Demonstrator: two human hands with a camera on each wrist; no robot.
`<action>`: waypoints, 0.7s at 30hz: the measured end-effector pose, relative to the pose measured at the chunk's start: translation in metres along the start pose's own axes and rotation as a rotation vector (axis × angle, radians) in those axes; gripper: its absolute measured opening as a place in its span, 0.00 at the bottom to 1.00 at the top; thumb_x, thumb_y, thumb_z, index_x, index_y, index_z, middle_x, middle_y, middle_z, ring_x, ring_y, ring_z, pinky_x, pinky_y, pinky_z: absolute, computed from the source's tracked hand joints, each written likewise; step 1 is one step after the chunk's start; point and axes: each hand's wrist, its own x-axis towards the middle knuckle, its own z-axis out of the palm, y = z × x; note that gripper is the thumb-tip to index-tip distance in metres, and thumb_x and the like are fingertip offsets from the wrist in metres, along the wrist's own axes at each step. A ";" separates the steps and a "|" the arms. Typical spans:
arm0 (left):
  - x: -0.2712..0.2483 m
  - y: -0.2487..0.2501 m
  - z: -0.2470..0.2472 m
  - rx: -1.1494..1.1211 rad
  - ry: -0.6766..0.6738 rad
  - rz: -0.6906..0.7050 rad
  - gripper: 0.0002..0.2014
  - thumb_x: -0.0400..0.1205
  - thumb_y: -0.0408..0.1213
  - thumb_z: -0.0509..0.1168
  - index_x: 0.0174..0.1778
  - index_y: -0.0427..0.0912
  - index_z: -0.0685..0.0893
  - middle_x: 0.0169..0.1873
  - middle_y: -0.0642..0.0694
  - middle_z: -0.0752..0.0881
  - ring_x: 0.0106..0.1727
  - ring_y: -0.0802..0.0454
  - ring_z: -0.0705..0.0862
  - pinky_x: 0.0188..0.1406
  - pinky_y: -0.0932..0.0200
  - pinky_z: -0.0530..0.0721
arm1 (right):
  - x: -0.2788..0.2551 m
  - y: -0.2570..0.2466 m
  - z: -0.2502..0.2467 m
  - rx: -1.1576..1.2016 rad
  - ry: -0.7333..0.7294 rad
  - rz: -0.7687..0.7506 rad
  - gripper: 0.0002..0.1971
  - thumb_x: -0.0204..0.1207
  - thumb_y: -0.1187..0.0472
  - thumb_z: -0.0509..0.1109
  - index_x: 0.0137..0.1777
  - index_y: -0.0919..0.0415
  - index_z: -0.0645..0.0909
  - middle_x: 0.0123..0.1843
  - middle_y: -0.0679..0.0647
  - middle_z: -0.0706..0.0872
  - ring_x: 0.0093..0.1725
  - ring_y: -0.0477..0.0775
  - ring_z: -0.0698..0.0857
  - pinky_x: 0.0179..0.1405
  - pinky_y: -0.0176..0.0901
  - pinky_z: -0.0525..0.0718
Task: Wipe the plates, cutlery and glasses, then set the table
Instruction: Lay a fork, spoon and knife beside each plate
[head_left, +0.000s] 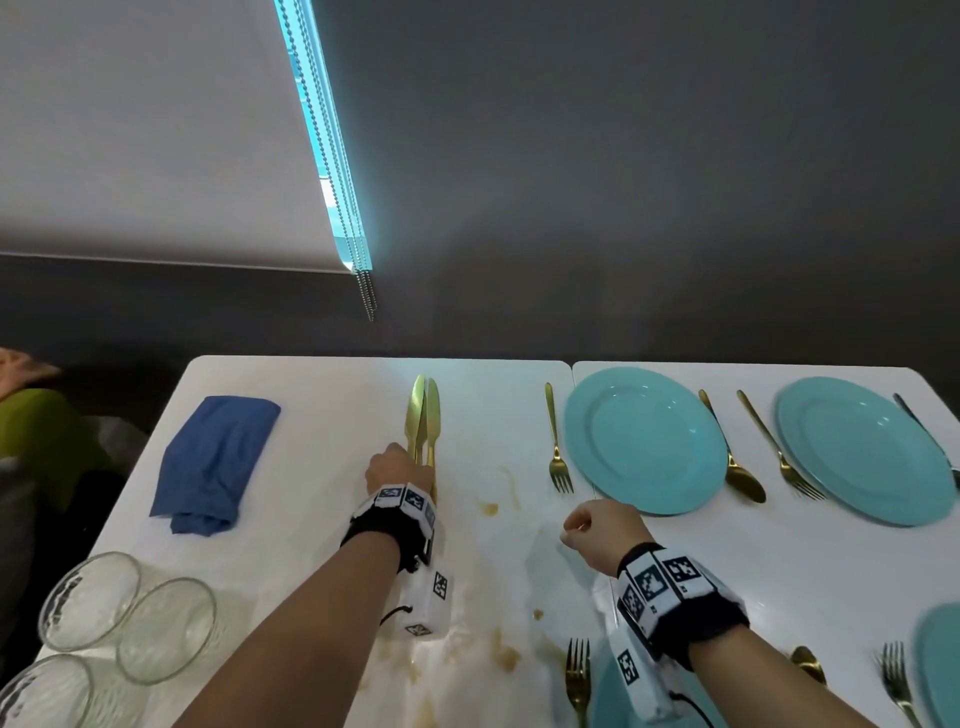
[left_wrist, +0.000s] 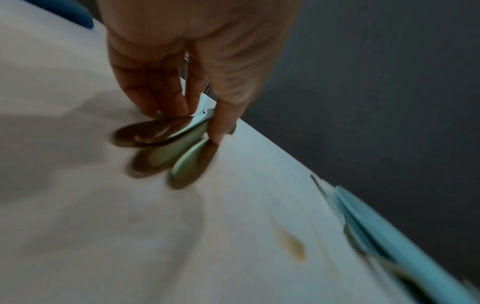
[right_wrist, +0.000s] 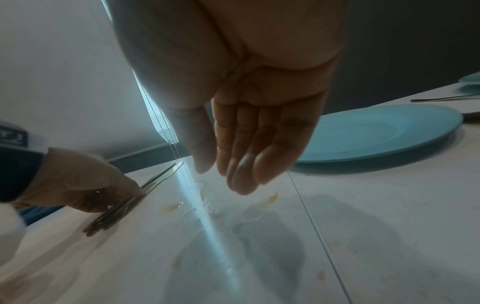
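Several gold knives (head_left: 427, 410) lie bunched together on the white table (head_left: 311, 545), blades pointing away from me. My left hand (head_left: 400, 467) pinches their handles (left_wrist: 166, 148) between fingers and thumb, low against the tabletop. My right hand (head_left: 587, 525) hovers above the table, right of the knives, holding nothing. In the right wrist view its fingers (right_wrist: 244, 160) hang relaxed and nearly straight. Two teal plates (head_left: 644, 441) (head_left: 862, 447) sit at the far right, with a gold fork (head_left: 558, 452) and a spoon (head_left: 737, 462) beside the nearer one.
A folded blue cloth (head_left: 215, 462) lies at the far left. Three empty glasses (head_left: 130, 623) stand at the near left corner. Brown stains (head_left: 488, 508) mark the table between my hands. Another fork (head_left: 577, 680) and plates sit at the near edge.
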 end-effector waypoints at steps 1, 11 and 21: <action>-0.002 0.004 -0.001 -0.015 -0.009 -0.020 0.09 0.75 0.38 0.69 0.43 0.34 0.82 0.49 0.36 0.87 0.51 0.39 0.86 0.44 0.55 0.82 | -0.001 0.001 -0.001 0.003 0.001 0.002 0.13 0.76 0.55 0.68 0.58 0.57 0.84 0.60 0.51 0.86 0.60 0.50 0.82 0.64 0.41 0.79; -0.004 0.017 0.005 0.035 -0.076 -0.010 0.09 0.82 0.32 0.62 0.52 0.32 0.84 0.48 0.40 0.85 0.58 0.43 0.85 0.52 0.56 0.84 | -0.005 0.015 -0.006 0.051 0.006 0.029 0.13 0.76 0.56 0.69 0.58 0.57 0.84 0.59 0.52 0.86 0.60 0.50 0.82 0.64 0.41 0.78; -0.033 0.028 0.014 0.058 -0.030 -0.004 0.17 0.85 0.29 0.53 0.69 0.28 0.68 0.65 0.32 0.75 0.66 0.38 0.77 0.53 0.51 0.78 | -0.014 0.036 -0.010 0.081 0.021 0.077 0.11 0.75 0.56 0.69 0.56 0.57 0.85 0.58 0.51 0.86 0.59 0.49 0.82 0.60 0.38 0.78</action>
